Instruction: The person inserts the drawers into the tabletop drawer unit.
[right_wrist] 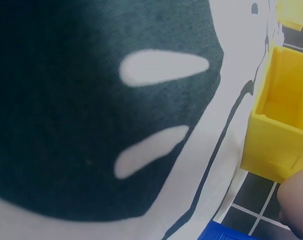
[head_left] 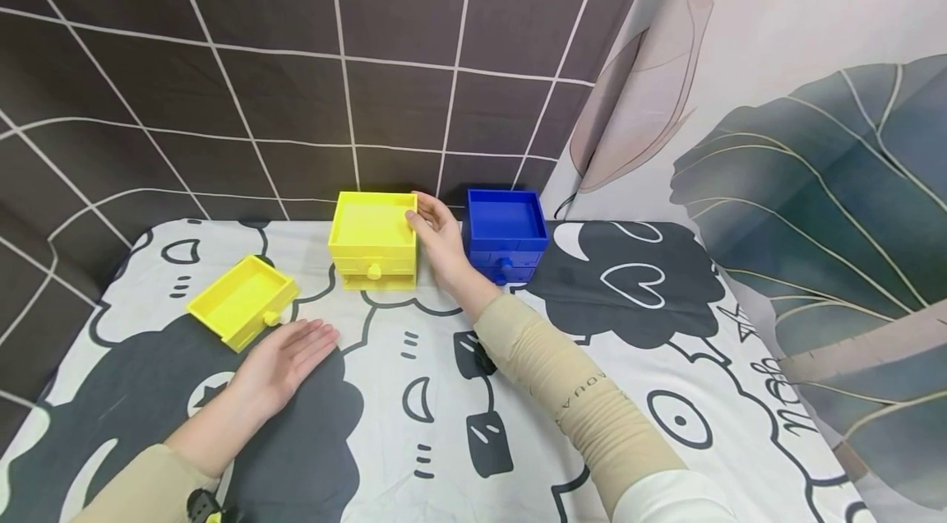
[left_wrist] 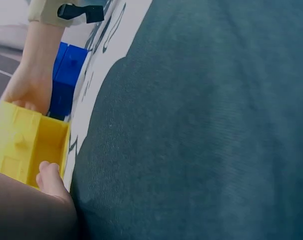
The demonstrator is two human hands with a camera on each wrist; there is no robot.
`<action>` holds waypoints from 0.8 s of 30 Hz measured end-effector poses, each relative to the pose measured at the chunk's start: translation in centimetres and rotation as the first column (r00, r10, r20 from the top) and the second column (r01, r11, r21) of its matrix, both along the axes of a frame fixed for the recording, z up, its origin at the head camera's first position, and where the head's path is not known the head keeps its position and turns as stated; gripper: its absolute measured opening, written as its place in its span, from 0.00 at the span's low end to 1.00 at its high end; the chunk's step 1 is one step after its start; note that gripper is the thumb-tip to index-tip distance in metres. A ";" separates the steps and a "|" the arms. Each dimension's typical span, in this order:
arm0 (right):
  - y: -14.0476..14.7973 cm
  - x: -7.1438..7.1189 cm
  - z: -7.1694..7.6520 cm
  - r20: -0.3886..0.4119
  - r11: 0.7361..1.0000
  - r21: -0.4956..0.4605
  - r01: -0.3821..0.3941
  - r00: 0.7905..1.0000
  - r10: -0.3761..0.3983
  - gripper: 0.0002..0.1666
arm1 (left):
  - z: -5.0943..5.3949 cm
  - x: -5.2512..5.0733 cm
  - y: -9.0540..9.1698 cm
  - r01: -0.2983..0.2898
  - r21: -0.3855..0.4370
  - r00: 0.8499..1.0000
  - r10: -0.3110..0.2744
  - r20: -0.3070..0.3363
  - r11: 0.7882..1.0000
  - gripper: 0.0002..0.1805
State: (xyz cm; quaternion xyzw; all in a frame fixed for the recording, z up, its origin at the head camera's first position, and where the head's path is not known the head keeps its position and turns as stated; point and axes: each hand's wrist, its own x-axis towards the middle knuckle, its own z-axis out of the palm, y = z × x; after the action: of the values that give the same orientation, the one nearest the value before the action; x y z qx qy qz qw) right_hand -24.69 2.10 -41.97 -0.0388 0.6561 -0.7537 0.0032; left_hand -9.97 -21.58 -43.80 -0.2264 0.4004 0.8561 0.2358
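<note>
A small yellow drawer cabinet (head_left: 373, 231) stands near the back wall, with a tray-like top, a round-knobbed drawer below it and an open slot at the bottom. My right hand (head_left: 440, 247) grips its right side, thumb over the top rim; the other fingertips are partly hidden. In the left wrist view, the open slot (left_wrist: 51, 145) faces my left hand. A separate yellow drawer (head_left: 244, 301) lies on the cloth at the left, its knob toward me. Just in front of that drawer, my left hand (head_left: 281, 363) is held palm up, fingers straight, with nothing in it.
A blue drawer cabinet (head_left: 506, 235) stands close to the right of my right hand. The patterned cloth (head_left: 399, 441) covers the surface. A dark tiled-pattern backdrop (head_left: 281, 95) rises behind the cabinets, and a leaf-print curtain (head_left: 814, 178) hangs on the right.
</note>
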 end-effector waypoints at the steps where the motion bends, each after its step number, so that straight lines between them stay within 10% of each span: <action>1: 0.0 0.0 0.0 0.000 1.000 -0.001 0.000 1.000 0.000 0.27 | -0.1 0.1 -0.2 0.000 0.006 1.000 0.000 -0.002 1.000 0.14; 24: 0.1 0.0 -0.1 -0.003 1.000 0.018 -0.003 1.000 0.004 0.28 | 0.0 0.0 -2.5 -0.132 0.074 0.986 0.123 0.114 0.988 0.14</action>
State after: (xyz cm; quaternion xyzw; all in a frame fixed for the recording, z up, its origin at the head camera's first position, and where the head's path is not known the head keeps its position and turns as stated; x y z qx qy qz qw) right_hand -24.71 2.19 -42.11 -0.0409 0.6627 -0.7478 0.0040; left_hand -9.95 -24.06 -43.77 -0.2881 0.3365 0.8714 0.2110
